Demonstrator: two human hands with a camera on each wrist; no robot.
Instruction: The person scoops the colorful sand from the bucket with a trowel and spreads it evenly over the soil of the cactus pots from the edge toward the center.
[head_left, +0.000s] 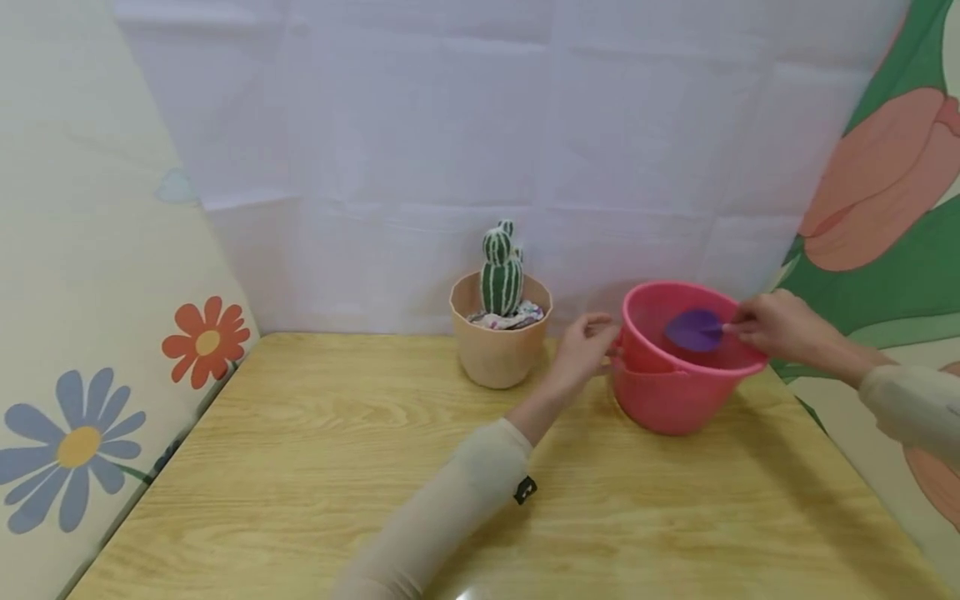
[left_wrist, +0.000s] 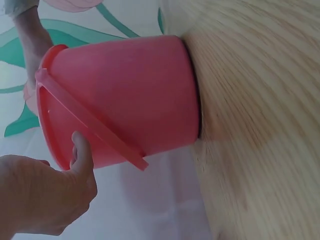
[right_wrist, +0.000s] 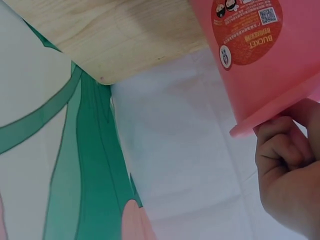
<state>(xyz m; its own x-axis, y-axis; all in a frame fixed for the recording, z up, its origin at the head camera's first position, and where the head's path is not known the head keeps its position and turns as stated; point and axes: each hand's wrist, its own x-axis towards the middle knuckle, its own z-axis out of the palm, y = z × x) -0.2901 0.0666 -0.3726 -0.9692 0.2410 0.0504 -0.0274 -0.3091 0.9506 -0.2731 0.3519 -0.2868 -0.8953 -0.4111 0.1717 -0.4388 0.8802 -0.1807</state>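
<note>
A pink bucket (head_left: 675,400) stands upright on the table, its matching bail handle (left_wrist: 95,120) hanging slanted down the side. Inside its mouth is a purple scoop (head_left: 693,331) with a broad rounded blade. My right hand (head_left: 772,323) pinches the scoop's narrow end at the right rim; in the right wrist view that hand (right_wrist: 290,160) has curled fingers right at the rim. At the bucket's left side is my left hand (head_left: 581,354), fingers loosely bent by the rim. The left wrist view shows the left hand's thumb (left_wrist: 82,150) overlapping the bucket wall.
Left of the bucket stands a peach pot (head_left: 498,354) holding a knitted-looking cactus (head_left: 501,279) and patterned cloth. Behind the wooden table (head_left: 300,467) hangs a white sheet (head_left: 375,167). Flower-painted walls flank both sides. A round label (right_wrist: 250,35) is on the bucket.
</note>
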